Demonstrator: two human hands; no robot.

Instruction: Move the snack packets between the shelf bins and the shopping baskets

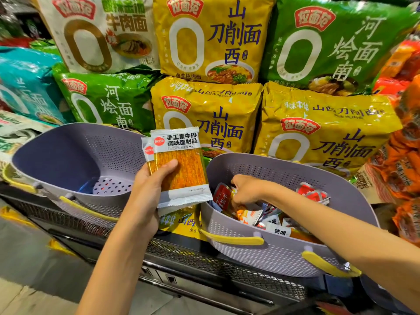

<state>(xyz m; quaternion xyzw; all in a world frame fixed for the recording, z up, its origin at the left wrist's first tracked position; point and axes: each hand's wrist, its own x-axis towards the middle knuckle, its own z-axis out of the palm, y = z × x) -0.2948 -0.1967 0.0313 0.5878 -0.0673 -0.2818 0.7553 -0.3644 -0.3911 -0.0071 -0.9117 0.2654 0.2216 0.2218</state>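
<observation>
At the shelf edge, left hand grips two snack packets; right hand, grip hidden, searches the full basket; pinch one cleanly.

Large yellow plastic noodle multipacks stand stacked at the back, with green multipacks and a white multipack among them. A teal plastic pack lies at the left and orange packs at the right. A black wire mesh shelf front runs below.
</observation>
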